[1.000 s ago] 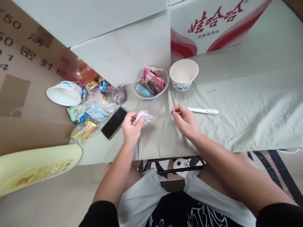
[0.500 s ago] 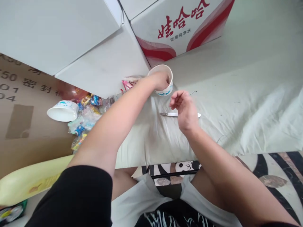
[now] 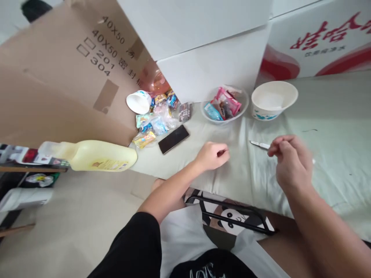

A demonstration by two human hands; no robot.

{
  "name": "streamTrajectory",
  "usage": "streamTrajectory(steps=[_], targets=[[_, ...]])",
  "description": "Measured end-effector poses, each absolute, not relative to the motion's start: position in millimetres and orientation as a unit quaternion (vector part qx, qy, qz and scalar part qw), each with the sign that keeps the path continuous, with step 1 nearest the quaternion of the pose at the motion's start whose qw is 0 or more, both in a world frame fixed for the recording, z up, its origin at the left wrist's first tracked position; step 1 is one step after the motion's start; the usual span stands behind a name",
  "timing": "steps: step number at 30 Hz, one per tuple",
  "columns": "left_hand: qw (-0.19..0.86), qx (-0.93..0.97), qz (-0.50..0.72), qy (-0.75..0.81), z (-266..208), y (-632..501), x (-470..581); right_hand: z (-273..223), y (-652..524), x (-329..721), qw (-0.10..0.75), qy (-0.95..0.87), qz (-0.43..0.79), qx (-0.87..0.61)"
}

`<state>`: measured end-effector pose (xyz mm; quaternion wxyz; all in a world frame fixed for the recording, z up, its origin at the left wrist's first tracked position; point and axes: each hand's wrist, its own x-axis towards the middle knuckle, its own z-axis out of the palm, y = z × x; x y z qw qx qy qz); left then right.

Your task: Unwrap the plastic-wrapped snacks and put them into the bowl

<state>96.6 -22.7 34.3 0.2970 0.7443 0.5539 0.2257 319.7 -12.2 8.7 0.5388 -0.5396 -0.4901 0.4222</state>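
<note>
**Two empty hands over the pale green cloth, snacks and bowls at the far edge**

The left hand (image 3: 213,155) rests on the pale green cloth (image 3: 333,116) near its front edge, with the fingers curled loosely into the palm; nothing is seen inside it. The right hand (image 3: 290,160) hovers a little above the cloth, to the right of the left one, slightly blurred. Its fingers are bent and the thumb meets the fingertips, but I cannot tell if something small is pinched there. Just behind this hand lies a thin white tool (image 3: 260,144) flat on the cloth; the hand covers the rest of it, and I cannot tell if they touch.

At the far edge of the cloth stands a white paper bowl (image 3: 274,100) with blue print, upright, and what it holds cannot be made out. Just beside it, to the left, is a clear bowl (image 3: 224,104) with several coloured snack packets inside. More to the left, near the far left corner, a black phone (image 3: 174,139) lies flat with the screen up, and beside it is a loose pile of wrapped snacks (image 3: 156,119). A second white cup (image 3: 139,102) lies on its side against this pile.

A yellow plastic bottle (image 3: 92,155) lies on its side off the left edge of the cloth. Behind everything stand a brown cardboard box (image 3: 58,77), a white box (image 3: 208,50) and a white carton with red characters (image 3: 324,42).
</note>
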Motion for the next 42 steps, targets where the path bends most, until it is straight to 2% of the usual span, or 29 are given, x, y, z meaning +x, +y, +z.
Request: streamTrajectory(steps=[2,5,8,11,13,15,17,21,23,32,36,39,42], targets=[[0.334,0.717,0.242,0.561,10,-31,77,5,-29,312,0.478,-0.545,0.380,-0.575],[0.375,0.747,0.252,0.488,-4,-32,60,7,-46,289,0.406,-0.623,0.311,-0.592],[0.404,0.790,0.200,0.416,1,-30,50,29,-42,241,0.384,-0.718,0.268,-0.514],[0.386,0.809,0.107,0.431,8,-28,41,66,-3,165,0.363,-0.801,0.243,-0.410],[0.389,0.808,0.090,0.433,12,-28,34,89,40,102,0.376,-0.820,0.182,-0.391],[0.409,0.804,0.108,0.419,14,-28,26,100,89,37,0.326,-0.856,0.139,-0.378],[0.427,0.794,0.143,0.408,16,-29,19,97,135,-23,0.237,-0.879,0.118,-0.396],[0.434,0.763,0.212,0.429,19,-31,8,65,192,-100,0.043,-0.853,0.124,-0.505],[0.438,0.747,0.237,0.439,21,-32,4,52,202,-112,0.008,-0.843,0.135,-0.521],[0.433,0.737,0.258,0.451,32,-37,-3,61,171,-54,0.096,-0.878,0.105,-0.456],[0.435,0.725,0.255,0.470,30,-41,0,85,148,-21,0.212,-0.884,0.063,-0.413],[0.506,0.610,0.337,0.509,28,-41,3,104,121,21,0.332,-0.833,0.070,-0.437],[0.635,0.341,0.490,0.491,27,-36,7,102,77,74,0.392,-0.771,0.073,-0.496]])
